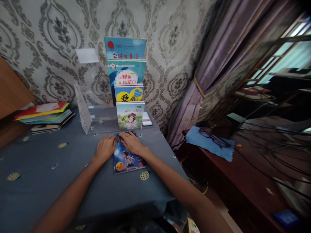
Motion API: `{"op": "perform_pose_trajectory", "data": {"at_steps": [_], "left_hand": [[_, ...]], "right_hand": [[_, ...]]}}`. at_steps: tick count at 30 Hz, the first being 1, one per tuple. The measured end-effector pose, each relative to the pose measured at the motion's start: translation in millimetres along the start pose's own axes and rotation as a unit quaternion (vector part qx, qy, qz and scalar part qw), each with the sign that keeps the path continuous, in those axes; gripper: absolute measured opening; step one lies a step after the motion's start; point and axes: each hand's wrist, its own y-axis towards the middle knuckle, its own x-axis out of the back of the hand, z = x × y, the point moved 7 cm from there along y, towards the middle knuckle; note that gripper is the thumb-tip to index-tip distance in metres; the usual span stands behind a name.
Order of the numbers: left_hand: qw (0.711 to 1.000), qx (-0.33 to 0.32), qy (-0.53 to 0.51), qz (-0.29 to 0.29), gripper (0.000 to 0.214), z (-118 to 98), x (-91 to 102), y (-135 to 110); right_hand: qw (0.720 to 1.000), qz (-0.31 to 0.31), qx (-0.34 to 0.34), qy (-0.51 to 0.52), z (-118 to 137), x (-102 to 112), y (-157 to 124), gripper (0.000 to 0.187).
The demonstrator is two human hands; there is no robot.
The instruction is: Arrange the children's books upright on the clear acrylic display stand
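Note:
A blue paperback book (pixel 125 158) with a cartoon child on its cover lies on the cloth-covered table in front of me. My left hand (pixel 106 148) is at its upper left edge, fingers bent and closed against the book. Across the upper right of the cover rests my right hand (pixel 132 143), fingers stretched out over it. Just behind, a clear acrylic display rack (pixel 84 113) holds several upright books in rising tiers. The front one is a green-and-white book (pixel 130 116), then a yellow-and-blue book (pixel 128 94), a teal book (pixel 126 71) and a light blue book (pixel 125 47).
A pile of books and folders (pixel 46 116) lies at the table's left. A white card (pixel 86 55) tops the rack's left side. Right of the table, a dark red desk (pixel 245 184) bears a blue cloth (pixel 207 142), eyeglasses (pixel 216 139) and loose cables. A purple curtain (pixel 206 74) hangs behind.

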Motion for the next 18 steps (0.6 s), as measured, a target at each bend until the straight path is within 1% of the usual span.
{"op": "perform_pose_trajectory", "data": {"at_steps": [4, 7, 9, 11, 14, 18], "left_hand": [[1.000, 0.007, -0.001, -0.004, 0.031, 2, -1.7, 0], [1.000, 0.003, 0.006, -0.004, 0.032, 1, -2.8, 0], [1.000, -0.001, 0.018, -0.003, 0.033, 0, -2.9, -1], [0.999, -0.009, 0.031, -0.002, 0.033, -2, -2.4, -1], [0.998, -0.027, 0.048, -0.007, 0.032, -5, -1.5, -1], [0.997, -0.064, 0.040, -0.030, 0.030, -11, -6.7, 5]], "right_hand": [[0.999, -0.005, -0.034, 0.004, -21, 8, -15, 0.040], [0.997, -0.033, -0.065, 0.016, -36, 14, -25, 0.041], [0.995, -0.054, -0.073, 0.048, -45, 15, -29, 0.042], [0.989, -0.075, -0.078, 0.103, -54, 14, -30, 0.042], [0.969, -0.101, -0.087, 0.207, -70, 12, -28, 0.040], [0.926, -0.121, -0.086, 0.348, -87, 10, -22, 0.038]]}}
